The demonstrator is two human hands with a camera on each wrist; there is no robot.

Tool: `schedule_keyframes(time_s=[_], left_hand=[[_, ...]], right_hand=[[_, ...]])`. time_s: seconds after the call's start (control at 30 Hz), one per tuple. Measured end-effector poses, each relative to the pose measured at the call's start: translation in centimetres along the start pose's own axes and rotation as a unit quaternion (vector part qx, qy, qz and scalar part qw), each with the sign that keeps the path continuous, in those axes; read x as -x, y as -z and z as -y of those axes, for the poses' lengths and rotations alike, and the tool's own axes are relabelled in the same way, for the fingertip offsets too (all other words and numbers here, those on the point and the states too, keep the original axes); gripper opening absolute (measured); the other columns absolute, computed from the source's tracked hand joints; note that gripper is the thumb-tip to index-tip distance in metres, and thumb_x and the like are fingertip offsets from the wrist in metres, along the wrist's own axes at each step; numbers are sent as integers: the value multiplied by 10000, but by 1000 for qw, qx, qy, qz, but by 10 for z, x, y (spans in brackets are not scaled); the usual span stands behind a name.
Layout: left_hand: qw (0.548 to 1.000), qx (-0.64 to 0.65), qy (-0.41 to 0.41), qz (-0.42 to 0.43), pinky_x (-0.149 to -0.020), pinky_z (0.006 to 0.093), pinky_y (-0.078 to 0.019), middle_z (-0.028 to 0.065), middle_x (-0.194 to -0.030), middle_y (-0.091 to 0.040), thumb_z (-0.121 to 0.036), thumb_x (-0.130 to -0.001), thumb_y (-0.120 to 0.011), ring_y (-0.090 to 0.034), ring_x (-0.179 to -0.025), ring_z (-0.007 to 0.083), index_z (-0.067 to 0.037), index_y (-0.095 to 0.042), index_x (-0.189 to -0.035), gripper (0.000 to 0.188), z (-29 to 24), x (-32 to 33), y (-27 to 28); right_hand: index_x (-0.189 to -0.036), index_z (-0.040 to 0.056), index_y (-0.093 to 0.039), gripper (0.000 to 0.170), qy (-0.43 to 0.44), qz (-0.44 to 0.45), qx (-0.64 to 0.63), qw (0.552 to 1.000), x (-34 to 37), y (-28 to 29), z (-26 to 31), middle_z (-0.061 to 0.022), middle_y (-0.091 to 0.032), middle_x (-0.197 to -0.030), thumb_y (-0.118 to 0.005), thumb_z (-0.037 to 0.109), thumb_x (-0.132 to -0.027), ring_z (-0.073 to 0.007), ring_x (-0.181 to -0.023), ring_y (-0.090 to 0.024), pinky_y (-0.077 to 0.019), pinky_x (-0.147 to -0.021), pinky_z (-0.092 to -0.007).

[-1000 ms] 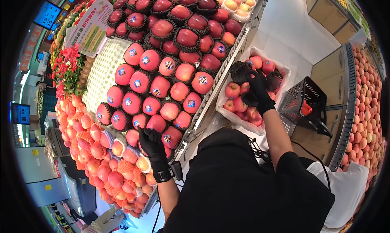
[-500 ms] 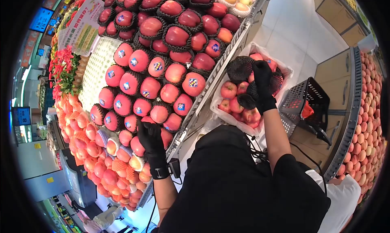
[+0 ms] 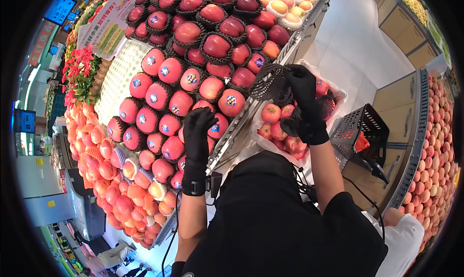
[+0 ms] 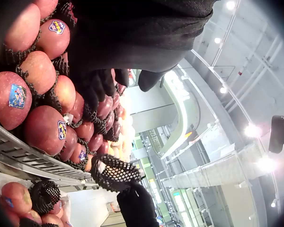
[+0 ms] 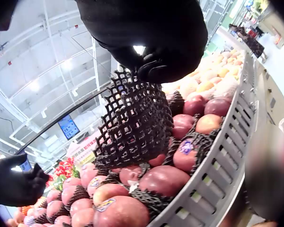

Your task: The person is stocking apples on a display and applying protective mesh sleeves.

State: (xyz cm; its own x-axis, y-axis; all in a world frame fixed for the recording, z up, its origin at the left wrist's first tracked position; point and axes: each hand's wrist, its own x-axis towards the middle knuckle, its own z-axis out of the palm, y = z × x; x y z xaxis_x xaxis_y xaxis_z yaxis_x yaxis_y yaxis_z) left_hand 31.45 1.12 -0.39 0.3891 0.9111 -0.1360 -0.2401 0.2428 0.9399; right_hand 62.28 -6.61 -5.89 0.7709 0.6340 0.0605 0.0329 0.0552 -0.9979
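Note:
In my right hand (image 3: 307, 105) I pinch a black foam fruit net (image 5: 135, 123) by its edge. The net hangs with its mesh spread and no fruit visible in it, between the display rail and the lined crate. My left hand (image 3: 196, 137), black-gloved as well, hovers over the red apples (image 3: 170, 103) near the front of the display. Its thumb and fingers are loosely bent and apart, with nothing between them. Many of these apples carry blue stickers and sit in black nets. Below my right hand lie bare apples (image 3: 270, 113) in the crate.
The crate has a white plastic liner (image 3: 340, 94), and another black net (image 4: 45, 195) lies in it. A slotted metal rail (image 5: 234, 137) edges the display. To the right stand a black shopping basket (image 3: 362, 124) and a peach stand (image 3: 425, 166). A person in white (image 3: 401, 233) is close behind.
My right hand has lifted the net out of the crate and toward the display rail. My left hand has come off the front apples and moved up and forward.

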Motion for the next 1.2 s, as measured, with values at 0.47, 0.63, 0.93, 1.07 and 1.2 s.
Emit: schedule_keyframes(time_s=[0.47, 0.63, 0.93, 1.07, 1.2], left_hand=[[993, -121, 17, -3, -644, 247, -521, 48, -869, -623, -88, -915, -639, -610, -750, 119, 15, -589, -992, 138, 19, 3, -16], [983, -163, -78, -17, -635, 255, -535, 55, -876, -637, -42, -889, -659, -621, -762, 122, 7, -583, -990, 135, 25, -3, 8], [979, -166, -40, 108, -742, 280, -553, 119, -1128, -652, 83, -822, -637, -652, -857, 161, -2, -635, -902, 117, 19, 13, -1], [926, -338, -127, 110, -788, 261, -534, 103, -1194, -639, 74, -814, -653, -638, -989, 160, -12, -687, -1009, 216, 31, 9, 7], [916, -372, -132, 73, -812, 252, -513, 79, -1174, -651, 39, -803, -690, -630, -978, 132, -12, -645, -1162, 365, 24, 12, 3]], right_hand=[[-898, 5, -658, 193, -31, 189, 6, 981, 37, -54, 23, -32, -653, -724, -693, 178, -820, -73, -647, -593, -487, -618, -267], [-860, 0, -643, 169, -6, 216, 153, 964, 46, -51, 34, -47, -642, -697, -681, 154, -802, -96, -614, -602, -487, -594, -280], [-914, -29, -659, 174, -63, 292, 39, 953, 39, -23, 2, -58, -645, -716, -683, 116, -821, -109, -635, -609, -502, -598, -286], [-982, -22, -653, 204, -82, 330, 5, 940, 33, 11, 2, -44, -647, -795, -661, 139, -858, -107, -711, -609, -503, -646, -276], [-1037, -2, -640, 242, -118, 243, 17, 963, 19, 55, -20, -28, -636, -817, -649, 193, -895, -98, -729, -597, -489, -656, -260]])
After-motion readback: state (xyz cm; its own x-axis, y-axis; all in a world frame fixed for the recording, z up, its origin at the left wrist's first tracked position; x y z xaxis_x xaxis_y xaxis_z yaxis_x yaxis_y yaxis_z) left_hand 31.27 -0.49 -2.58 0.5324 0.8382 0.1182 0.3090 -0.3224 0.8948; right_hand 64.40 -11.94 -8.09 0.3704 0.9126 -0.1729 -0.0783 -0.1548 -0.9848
